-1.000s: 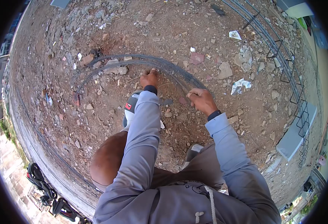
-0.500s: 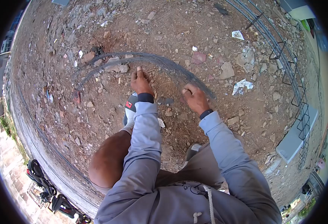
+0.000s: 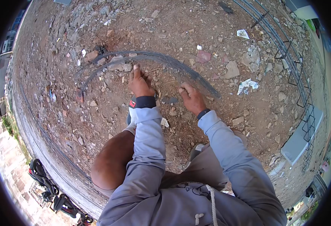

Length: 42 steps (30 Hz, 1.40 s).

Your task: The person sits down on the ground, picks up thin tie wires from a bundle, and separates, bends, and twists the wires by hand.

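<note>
A curved bundle of thin dark wire [image 3: 165, 59] lies on the dirt just beyond my hands. My left hand [image 3: 141, 83] is closed in a pinch, thumb tip up, at the near side of the bundle. Lower and to the right, my right hand [image 3: 192, 100] has its fingers curled together, close to the bundle's right end. Faint thin lines show between the two hands, but whether they are wire or straws on the ground cannot be made out. Anything held in either pinch is too fine to name.
Rubble and stones [image 3: 232, 70] cover the ground. A long steel rebar cage [image 3: 294, 71] with stirrups curves along the right, beside a grey slab [image 3: 302, 137]. Long wires or bars [image 3: 48, 139] run along the left. Parked motorbikes [image 3: 45, 180] stand at lower left.
My right hand has moved slightly left, away from the bundle's right end. My left hand has shifted a little left and turned, still pinched. The wire bundle lies as before.
</note>
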Each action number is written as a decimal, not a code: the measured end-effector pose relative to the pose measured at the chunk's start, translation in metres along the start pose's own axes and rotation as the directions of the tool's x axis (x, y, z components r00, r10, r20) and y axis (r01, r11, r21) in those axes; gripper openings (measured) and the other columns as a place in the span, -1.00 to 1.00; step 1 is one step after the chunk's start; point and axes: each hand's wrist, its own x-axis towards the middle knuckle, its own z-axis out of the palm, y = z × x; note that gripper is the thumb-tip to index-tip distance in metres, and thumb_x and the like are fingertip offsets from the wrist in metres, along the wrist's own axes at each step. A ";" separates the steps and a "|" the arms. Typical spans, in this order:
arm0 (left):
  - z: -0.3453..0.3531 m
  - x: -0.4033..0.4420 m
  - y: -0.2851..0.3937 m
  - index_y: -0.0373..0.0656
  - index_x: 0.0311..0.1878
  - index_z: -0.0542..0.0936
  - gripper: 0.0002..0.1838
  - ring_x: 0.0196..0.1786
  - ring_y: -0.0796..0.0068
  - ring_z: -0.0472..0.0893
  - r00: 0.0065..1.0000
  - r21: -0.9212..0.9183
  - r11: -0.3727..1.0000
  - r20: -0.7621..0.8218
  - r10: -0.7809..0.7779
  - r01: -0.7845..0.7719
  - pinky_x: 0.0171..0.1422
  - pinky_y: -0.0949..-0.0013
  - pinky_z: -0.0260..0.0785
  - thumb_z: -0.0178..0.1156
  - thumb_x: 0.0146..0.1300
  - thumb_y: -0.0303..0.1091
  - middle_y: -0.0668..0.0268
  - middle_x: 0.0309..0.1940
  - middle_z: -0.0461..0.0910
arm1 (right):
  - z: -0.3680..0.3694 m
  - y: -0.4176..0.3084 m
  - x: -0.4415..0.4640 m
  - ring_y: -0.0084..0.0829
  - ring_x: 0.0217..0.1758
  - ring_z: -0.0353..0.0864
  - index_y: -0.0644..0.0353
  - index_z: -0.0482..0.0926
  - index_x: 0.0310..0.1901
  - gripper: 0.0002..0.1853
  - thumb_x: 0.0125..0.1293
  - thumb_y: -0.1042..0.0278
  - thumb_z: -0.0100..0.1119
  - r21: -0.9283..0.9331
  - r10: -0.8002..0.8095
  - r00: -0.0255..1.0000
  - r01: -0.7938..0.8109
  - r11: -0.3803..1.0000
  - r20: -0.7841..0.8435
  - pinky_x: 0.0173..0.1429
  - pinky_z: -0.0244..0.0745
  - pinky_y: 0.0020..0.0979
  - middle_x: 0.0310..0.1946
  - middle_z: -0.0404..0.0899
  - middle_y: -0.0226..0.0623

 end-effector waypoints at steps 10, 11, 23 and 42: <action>-0.010 0.009 -0.023 -0.20 0.00 0.50 -0.61 -0.40 0.56 0.55 0.985 0.021 0.987 0.060 -0.160 0.159 -0.35 0.53 0.46 -0.08 0.39 -0.07 0.37 -0.37 0.57 | 0.005 0.014 0.008 0.01 -0.22 0.56 0.14 0.39 -0.18 -0.84 0.19 0.39 0.05 -0.132 0.087 0.995 -0.081 0.988 0.044 -0.16 0.42 -0.08 -0.34 0.58 -0.07; -0.026 0.015 -0.044 -0.15 0.07 0.48 -0.57 -0.16 0.46 0.56 0.951 0.081 0.962 0.150 -0.271 0.262 -0.08 0.39 0.43 -0.14 0.40 -0.02 0.27 -0.13 0.59 | 0.002 0.014 0.010 -0.02 -0.23 0.57 0.14 0.40 -0.19 -0.85 0.18 0.40 0.05 -0.078 0.091 0.996 -0.089 0.993 0.018 -0.17 0.44 -0.12 -0.35 0.59 -0.09; -0.005 -0.046 -0.087 -0.06 0.03 0.45 -0.62 -0.07 0.47 0.54 0.518 0.421 0.776 0.581 -0.628 0.470 -0.02 0.37 0.38 -0.27 0.43 -0.07 0.36 -0.13 0.55 | -0.011 0.003 0.024 -0.57 -0.37 0.58 0.25 0.53 -0.22 -0.87 0.22 0.57 0.03 0.280 0.178 0.984 -0.165 0.946 -0.019 -0.22 0.50 -0.49 -0.39 0.61 -0.34; -0.035 -0.084 -0.119 -0.25 0.19 0.37 -0.59 0.10 0.43 0.48 0.709 0.456 0.888 0.646 -0.283 -0.060 0.17 0.37 0.30 0.01 0.25 -0.44 0.18 -0.01 0.53 | -0.027 0.003 0.058 -0.48 -0.40 0.63 0.24 0.59 -0.26 -0.84 0.11 0.51 0.08 0.202 0.439 0.888 -0.460 0.865 0.140 -0.34 0.52 -0.43 -0.43 0.66 -0.25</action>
